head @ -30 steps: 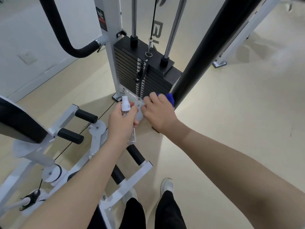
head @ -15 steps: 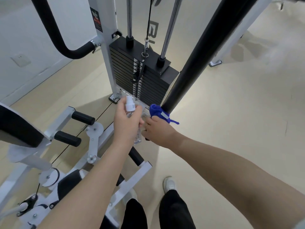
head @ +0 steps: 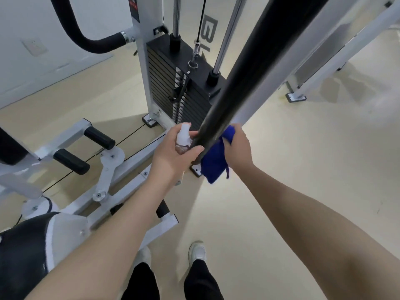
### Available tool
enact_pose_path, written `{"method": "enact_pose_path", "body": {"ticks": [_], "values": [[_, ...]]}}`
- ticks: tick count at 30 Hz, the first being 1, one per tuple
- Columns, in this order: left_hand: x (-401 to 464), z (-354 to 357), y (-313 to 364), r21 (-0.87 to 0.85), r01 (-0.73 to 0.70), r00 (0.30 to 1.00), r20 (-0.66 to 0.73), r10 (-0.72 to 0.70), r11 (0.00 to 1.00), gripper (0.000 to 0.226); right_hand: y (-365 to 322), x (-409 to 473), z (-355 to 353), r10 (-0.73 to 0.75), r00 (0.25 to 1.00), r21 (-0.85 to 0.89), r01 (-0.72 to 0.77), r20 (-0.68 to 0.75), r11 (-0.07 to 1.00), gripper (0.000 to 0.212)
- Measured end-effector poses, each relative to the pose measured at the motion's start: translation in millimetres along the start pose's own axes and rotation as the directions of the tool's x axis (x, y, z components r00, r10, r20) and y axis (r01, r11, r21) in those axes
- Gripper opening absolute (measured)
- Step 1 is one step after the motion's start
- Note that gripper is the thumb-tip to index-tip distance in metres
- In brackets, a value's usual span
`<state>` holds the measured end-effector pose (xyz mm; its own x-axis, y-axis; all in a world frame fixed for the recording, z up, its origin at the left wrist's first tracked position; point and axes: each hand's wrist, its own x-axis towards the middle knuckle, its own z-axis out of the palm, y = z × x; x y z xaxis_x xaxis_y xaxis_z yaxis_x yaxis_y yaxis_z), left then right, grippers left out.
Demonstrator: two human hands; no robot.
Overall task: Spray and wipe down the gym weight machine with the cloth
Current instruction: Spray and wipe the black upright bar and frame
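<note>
My left hand [head: 173, 154] grips a small clear spray bottle [head: 183, 137] with a white nozzle, held upright against the lower end of a thick black padded bar [head: 249, 68]. On the bar's right side my right hand [head: 238, 146] grips a blue cloth [head: 215, 163], which hangs down beside the bar. Behind the hands stands the weight machine's black plate stack [head: 173, 83] with its chrome guide rods [head: 229, 33] and white upright frame [head: 140, 61].
White low frame with black foam rollers [head: 99, 137] and a pulley arm lies at left. A curved black handle [head: 82, 37] juts out at upper left. Another white frame foot [head: 295, 97] stands right. My white shoes [head: 197, 252] are on the beige floor.
Both hands rose from the machine's base plate to the black bar. The right hand brought the blue cloth round the bar's right side, and the left hand brought the bottle up against it.
</note>
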<state>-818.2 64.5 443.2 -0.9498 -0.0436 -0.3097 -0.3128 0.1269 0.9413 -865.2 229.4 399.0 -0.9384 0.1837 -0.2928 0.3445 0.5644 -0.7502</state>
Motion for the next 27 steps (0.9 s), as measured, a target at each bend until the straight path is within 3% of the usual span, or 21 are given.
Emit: {"method": "enact_pose_path", "body": {"ticks": [5,8,10,12,14,16,18,21,23,24,25,27], "values": [[3.1,5.4,-14.4,-0.079,-0.072,0.995,-0.069,0.067,0.994,0.044,0.4,29.2,32.0,-0.092,0.980,-0.255,0.136,0.176,0.957,0.021],[2.3,9.9,-18.8,-0.085,-0.096,0.991,-0.104,0.087,0.992,0.040,-2.1,21.1,30.5,0.023,0.936,0.038,-0.038,0.352,0.999,0.016],[-0.8,12.4,-18.8,-0.089,-0.088,0.991,-0.111,0.078,0.992,0.036,-2.8,10.6,24.1,0.054,0.878,0.250,-0.194,0.475,0.949,0.014],[-1.7,13.8,-19.8,-0.114,-0.090,0.990,-0.118,0.077,0.989,0.034,-2.7,5.2,20.2,0.047,0.872,0.364,-0.252,0.488,0.897,0.019],[0.2,15.0,-21.6,-0.125,-0.103,0.989,-0.120,0.088,0.987,0.033,0.1,2.4,24.2,-0.003,0.895,0.401,-0.196,0.445,0.895,0.021],[2.9,13.6,-23.3,-0.110,-0.127,0.986,-0.125,0.113,0.986,0.033,5.4,4.0,31.6,-0.101,0.926,0.242,0.011,0.364,0.970,0.019],[4.6,14.1,-24.8,-0.099,-0.148,0.982,-0.136,0.134,0.984,0.034,15.8,9.5,32.3,-0.255,0.914,-0.152,0.314,0.315,0.937,0.020],[-2.6,16.4,-29.5,-0.061,-0.150,0.974,-0.181,0.137,0.987,0.031,33.8,21.5,26.6,-0.453,0.814,-0.592,0.577,0.362,0.563,0.035],[-19.7,18.4,-35.8,0.068,-0.206,0.947,-0.236,0.217,0.976,0.016,39.1,26.8,20.3,-0.456,0.811,-0.685,0.568,0.368,0.457,0.045],[-27.3,17.9,-41.0,0.277,-0.308,0.893,-0.247,0.377,0.910,0.009,40.2,27.6,17.2,-0.436,0.836,-0.689,0.532,0.333,0.493,0.045],[-33.7,18.8,-46.0,0.519,-0.393,0.814,-0.189,0.550,0.759,0.016,39.9,26.5,11.4,-0.406,0.869,-0.669,0.482,0.282,0.566,0.044],[-41.2,26.0,-64.6,0.801,-0.487,0.698,0.118,0.706,0.348,0.035,43.1,22.0,-2.9,-0.327,0.921,-0.597,0.387,0.213,0.703,0.036]]}}
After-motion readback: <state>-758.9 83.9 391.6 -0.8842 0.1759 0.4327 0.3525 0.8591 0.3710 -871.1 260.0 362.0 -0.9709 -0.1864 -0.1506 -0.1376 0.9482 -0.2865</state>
